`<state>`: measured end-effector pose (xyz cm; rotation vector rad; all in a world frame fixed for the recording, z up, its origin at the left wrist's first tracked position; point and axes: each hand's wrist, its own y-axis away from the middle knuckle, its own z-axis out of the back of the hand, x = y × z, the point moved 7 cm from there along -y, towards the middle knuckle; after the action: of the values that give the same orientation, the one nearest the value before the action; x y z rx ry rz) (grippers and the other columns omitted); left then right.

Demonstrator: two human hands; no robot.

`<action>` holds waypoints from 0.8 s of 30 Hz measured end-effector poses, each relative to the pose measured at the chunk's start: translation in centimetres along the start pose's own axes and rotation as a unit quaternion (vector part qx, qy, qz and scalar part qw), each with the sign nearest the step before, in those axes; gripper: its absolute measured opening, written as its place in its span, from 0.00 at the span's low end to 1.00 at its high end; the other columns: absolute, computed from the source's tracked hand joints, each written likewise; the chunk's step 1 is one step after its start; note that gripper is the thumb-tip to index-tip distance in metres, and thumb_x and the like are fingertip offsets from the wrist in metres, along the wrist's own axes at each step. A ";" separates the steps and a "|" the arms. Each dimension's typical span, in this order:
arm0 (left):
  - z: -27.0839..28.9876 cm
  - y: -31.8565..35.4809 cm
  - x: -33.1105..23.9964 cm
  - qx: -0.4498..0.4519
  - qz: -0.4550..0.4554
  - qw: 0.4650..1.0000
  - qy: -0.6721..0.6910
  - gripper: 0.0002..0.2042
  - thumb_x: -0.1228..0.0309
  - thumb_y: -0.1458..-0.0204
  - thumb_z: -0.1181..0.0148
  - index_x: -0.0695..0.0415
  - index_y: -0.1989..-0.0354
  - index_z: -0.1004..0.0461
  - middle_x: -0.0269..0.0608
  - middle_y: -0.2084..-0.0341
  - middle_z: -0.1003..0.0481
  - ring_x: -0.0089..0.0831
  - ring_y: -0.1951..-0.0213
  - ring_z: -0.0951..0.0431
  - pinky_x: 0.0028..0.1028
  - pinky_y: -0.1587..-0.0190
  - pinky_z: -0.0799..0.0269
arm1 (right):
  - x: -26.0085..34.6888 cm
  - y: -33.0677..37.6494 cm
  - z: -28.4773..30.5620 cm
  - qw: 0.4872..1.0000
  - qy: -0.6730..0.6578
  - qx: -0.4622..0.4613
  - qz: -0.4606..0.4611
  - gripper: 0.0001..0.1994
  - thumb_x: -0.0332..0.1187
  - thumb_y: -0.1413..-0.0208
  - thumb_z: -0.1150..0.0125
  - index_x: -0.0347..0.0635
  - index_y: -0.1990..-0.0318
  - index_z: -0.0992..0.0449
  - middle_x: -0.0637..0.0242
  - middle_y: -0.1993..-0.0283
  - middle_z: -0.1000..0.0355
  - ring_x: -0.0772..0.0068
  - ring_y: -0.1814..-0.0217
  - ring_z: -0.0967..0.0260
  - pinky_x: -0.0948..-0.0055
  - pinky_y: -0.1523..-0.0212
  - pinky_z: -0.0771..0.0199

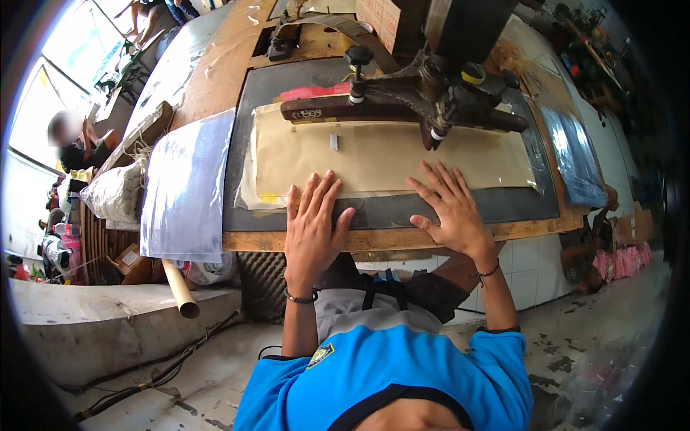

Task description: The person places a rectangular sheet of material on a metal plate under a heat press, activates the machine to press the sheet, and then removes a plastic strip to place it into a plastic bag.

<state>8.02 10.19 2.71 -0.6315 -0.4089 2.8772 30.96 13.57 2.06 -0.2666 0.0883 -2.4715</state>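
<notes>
My left hand [312, 228] lies with fingers stretched out over the near edge of a tan sheet [287, 159], its palm above the dark mat [381, 213]. To the right, my right hand [451, 212] is spread flat, its fingertips on the same sheet. Neither hand holds anything. A long dark bar [323, 109] of a black machine head [438, 86] spans the far part of the sheet. A small grey block [333, 141] sits on the sheet beyond my left fingertips. Pink material [316, 92] shows behind the bar.
Stacked clear plastic sheets [188, 187] overhang the table's left side; more plastic sheets [571, 154] lie at the right. A cardboard tube [181, 291] sticks out below the left stack. One person [86, 147] sits at the far left; another person [586, 251] is at the right.
</notes>
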 end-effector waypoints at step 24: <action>-2.4 -1.3 -3.6 0.115 -0.188 0.973 0.073 0.21 0.65 0.40 0.42 0.48 0.37 0.24 0.34 0.36 0.28 0.43 0.29 0.37 0.50 0.25 0.53 | 3.8 2.4 -1.2 0.998 0.010 -0.009 0.065 0.40 0.62 0.38 0.49 0.47 0.26 0.42 0.59 0.20 0.50 0.58 0.19 0.55 0.50 0.20 0.58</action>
<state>12.36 11.14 2.40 -0.6391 -0.1496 2.4519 29.18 9.37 1.19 -0.2373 0.1331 -2.3459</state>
